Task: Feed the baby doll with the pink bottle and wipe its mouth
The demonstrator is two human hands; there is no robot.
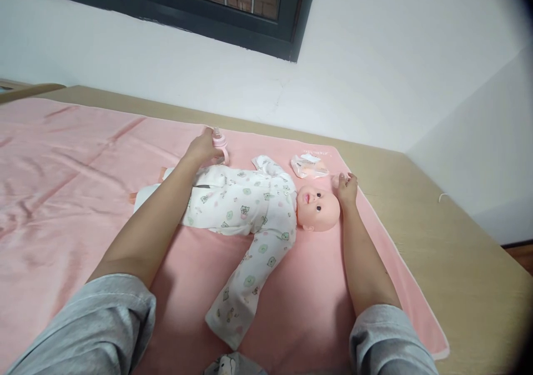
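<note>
A baby doll in a white printed romper lies on its back on a pink cloth, its bald head toward the right. One long sleeve stretches toward me. Beyond the doll's lower body, my left hand is closed around a baby bottle with a clear nipple and a pink handle; the palm hides most of the bottle. Just past the top of the doll's head, my right hand has its fingers curled at a small pale pink piece, whose kind I cannot make out.
A clear plastic packet with pinkish contents lies beyond the doll's head. The pink cloth is wrinkled at the left and covers much of the wooden tabletop. A white wall and a dark-framed window stand behind.
</note>
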